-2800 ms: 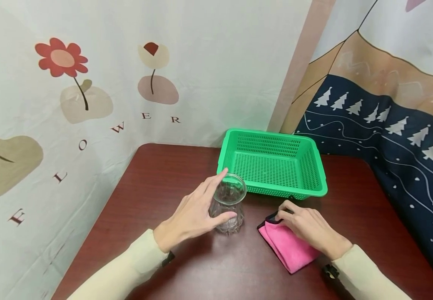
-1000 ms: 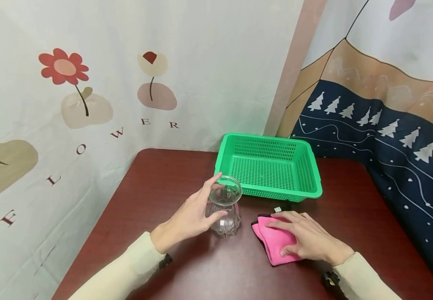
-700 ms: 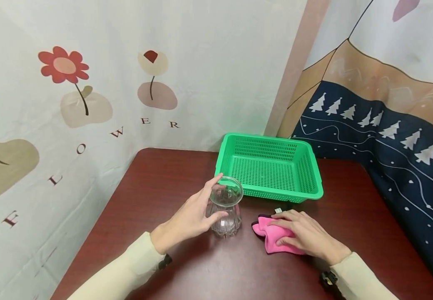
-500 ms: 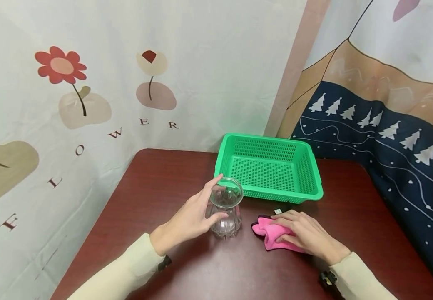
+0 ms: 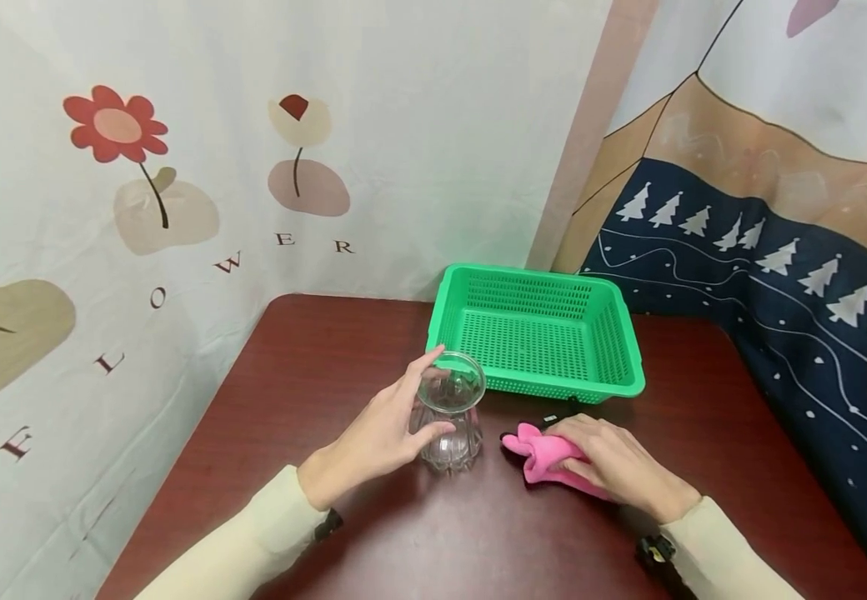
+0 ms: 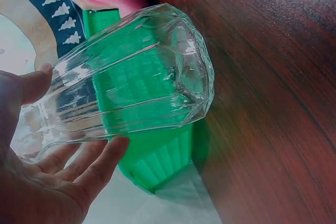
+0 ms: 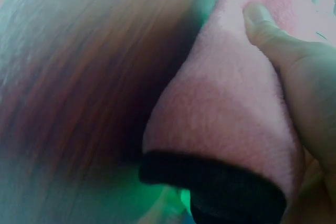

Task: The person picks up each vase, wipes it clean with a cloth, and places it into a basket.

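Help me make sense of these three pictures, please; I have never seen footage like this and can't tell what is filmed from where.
There is no machine here: a person works with two bare hands and wears three cameras. The wide picture comes from a camera on the head, looking down at a dark red table. The two close pictures come from cameras on the wrists, so they look tilted and very near.

On the table stand a clear ribbed glass vase and, behind it, a green plastic basket with nothing visible in it. The left hand holds the vase around its side; the left wrist picture shows the same vase with fingers around it. The right hand grips a bunched pink cloth with a dark edge; the blurred right wrist picture shows that cloth close up.
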### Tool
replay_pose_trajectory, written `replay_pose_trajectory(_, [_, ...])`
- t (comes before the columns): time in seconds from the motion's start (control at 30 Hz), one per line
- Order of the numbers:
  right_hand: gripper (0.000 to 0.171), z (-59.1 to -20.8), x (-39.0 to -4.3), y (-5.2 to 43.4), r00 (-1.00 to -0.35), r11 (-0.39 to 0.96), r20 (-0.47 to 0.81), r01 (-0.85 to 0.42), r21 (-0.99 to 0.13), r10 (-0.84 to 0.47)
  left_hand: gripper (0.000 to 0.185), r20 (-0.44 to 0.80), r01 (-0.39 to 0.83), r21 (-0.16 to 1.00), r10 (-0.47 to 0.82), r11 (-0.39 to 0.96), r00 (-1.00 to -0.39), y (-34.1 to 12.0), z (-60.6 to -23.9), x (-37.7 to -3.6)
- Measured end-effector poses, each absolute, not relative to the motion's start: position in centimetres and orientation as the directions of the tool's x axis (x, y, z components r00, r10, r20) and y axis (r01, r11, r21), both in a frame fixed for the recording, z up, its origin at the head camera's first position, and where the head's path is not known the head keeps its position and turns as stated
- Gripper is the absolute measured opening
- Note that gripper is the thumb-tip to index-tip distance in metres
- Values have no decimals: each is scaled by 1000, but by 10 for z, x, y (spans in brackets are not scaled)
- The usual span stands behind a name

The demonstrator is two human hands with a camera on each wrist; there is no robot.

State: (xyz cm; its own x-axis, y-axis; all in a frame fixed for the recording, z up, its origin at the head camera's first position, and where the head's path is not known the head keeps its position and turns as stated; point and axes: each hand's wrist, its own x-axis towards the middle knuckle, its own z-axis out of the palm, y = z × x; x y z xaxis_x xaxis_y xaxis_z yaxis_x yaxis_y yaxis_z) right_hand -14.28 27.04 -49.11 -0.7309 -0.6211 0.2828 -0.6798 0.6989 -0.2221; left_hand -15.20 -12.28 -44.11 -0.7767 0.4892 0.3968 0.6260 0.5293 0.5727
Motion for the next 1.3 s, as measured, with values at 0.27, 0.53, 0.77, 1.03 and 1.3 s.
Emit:
replay_pose_trajectory(0.27, [44,-486,-146,263,-773,688,320,-633,-354,-547,114,376,615,581,495,532,-783,-123,-444,-153])
replay_pose_trajectory(0.53, [44,-481,-151,252,-769,625,404,-639,-448,-495,114,373,621,579,506,529,-778,-123,-441,-154])
replay_pose_trajectory(0.77, [46,-480,-158,238,-722,564,525,-686,-460,-450,115,378,622,575,502,531,-778,-124,-439,-153])
replay_pose_trajectory(1.03, [64,-476,-161,226,-722,543,571,-681,-491,-391,118,382,629,571,508,527,-772,-124,-437,-153])
replay_pose_trajectory(1.3, [73,-470,-163,220,-758,520,564,-644,-561,-329,117,358,620,569,516,540,-778,-125,-438,-153])
